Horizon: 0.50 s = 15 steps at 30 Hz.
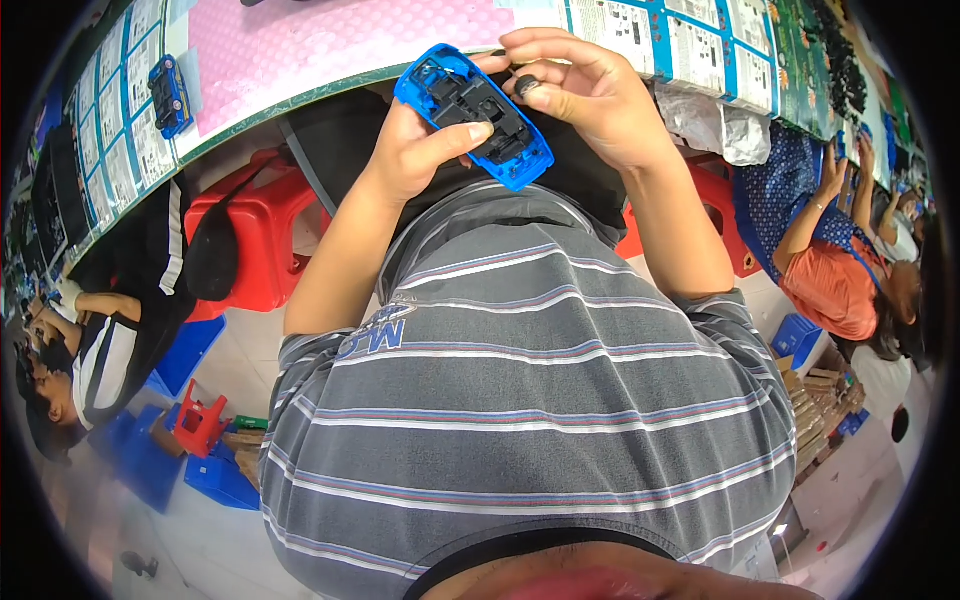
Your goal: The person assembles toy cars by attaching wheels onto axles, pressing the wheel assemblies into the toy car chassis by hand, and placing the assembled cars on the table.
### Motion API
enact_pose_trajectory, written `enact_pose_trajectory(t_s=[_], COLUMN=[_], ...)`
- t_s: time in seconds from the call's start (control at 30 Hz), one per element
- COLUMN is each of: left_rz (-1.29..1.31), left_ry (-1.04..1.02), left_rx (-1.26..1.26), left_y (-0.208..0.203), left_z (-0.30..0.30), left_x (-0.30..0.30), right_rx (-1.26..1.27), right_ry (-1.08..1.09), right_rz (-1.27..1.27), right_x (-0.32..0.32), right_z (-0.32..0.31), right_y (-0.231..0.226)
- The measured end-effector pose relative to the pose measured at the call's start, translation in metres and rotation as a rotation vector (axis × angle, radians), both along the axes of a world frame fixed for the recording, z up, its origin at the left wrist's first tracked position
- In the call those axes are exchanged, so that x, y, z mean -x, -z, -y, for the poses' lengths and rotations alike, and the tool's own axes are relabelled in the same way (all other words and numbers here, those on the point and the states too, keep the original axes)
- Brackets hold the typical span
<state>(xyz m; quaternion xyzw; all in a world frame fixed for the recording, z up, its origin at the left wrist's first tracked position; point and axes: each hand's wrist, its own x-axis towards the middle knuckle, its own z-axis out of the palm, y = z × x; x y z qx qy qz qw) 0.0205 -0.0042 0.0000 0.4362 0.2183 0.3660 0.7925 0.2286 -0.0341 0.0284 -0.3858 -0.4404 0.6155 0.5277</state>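
A blue toy car body (pixel 527 168), its black underside facing up, lies tilted in my left hand (pixel 415 150). My left thumb presses on the black chassis (pixel 480 108), and the fingers wrap beneath the shell. Beside the car's right edge, my right hand (pixel 600 95) pinches a small black toy wheel (pixel 526 86) between thumb and fingers. What may stick out from the wheel is too small to make out. Both hands are held just off the table's near edge, above my lap.
The table (pixel 260 110) has a pink padded patch (pixel 260 60) and printed sheets edged in blue tape. Another blue toy car (pixel 170 97) sits on the left. Plastic bags (pixel 745 135) hang at the right edge. Red stools (pixel 255 235) and co-workers (pixel 830 270) flank me.
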Motion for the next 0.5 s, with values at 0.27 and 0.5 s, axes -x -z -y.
enact_pose_trajectory(t_s=[0.27,0.5], left_rz=[-0.107,-0.080], left_ry=[0.010,0.052], left_rx=[-0.073,-0.101], left_y=[0.0046,0.0003], left_z=[-0.0003,-0.0005], left_x=[0.0026,0.0006], right_rx=[0.142,0.160], right_ry=[-0.044,-0.087], right_rz=[0.129,0.127], right_x=[-0.0007,-0.0041], right_z=[0.0041,0.0047], right_y=[-0.0020,-0.0017])
